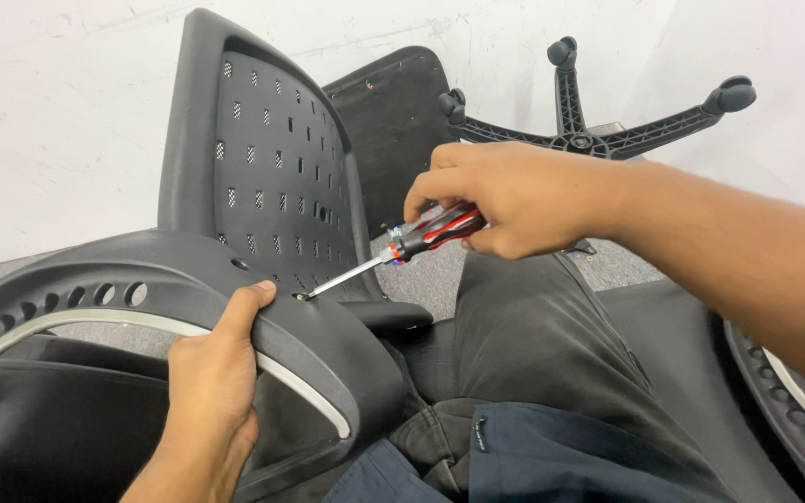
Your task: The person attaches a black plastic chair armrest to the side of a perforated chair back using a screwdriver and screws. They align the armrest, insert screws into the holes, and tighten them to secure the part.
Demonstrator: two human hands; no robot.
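My right hand (pixel 505 197) grips a screwdriver (pixel 402 246) with a red and black handle. Its metal shaft slants down to the left, and the tip sits in a screw hole (pixel 302 297) on a curved black plastic chair frame (pixel 95 270). My left hand (pixel 214 382) clasps that frame from below, thumb resting on its upper face just left of the screw hole. The frame has a row of round holes and a pale inner rim.
A perforated black chair back (pixel 272 158) leans against the white wall. Behind it stand a black seat pan (pixel 393 112) and a five-armed wheeled chair base (pixel 598 130). My legs in dark trousers (pixel 533 373) stretch across the floor. Another curved frame piece (pixel 794 391) lies at the right.
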